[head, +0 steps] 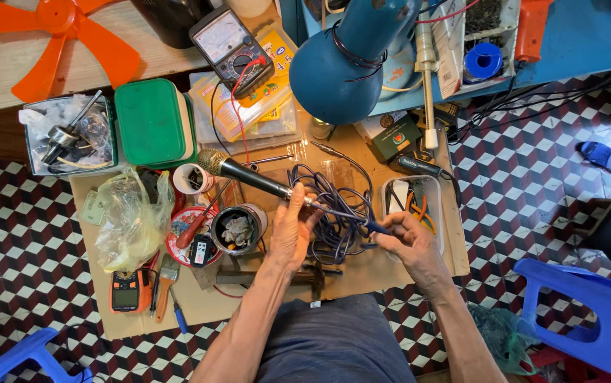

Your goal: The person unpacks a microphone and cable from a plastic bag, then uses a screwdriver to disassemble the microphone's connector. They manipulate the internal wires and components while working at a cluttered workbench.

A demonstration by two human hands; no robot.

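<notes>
Your left hand (292,230) grips the black-handled microphone with a gold mesh head (238,170) above the cluttered desk (362,273) while your right hand (406,241) pinches its purple coiled cable (337,213); tug unevenly and the plug joint could snap.

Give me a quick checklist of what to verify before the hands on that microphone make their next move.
1. Left hand grips the microphone at its lower end: ok.
2. Right hand holds the blue-handled tool by its handle: ok.
3. Tool tip meets the microphone's end: cannot tell, the fingers hide it.
4. Cable lies coiled between the hands, apart from the lamp: ok.
5. Room on the cardboard to set things down: not ok, clutter all around the hands.
</notes>
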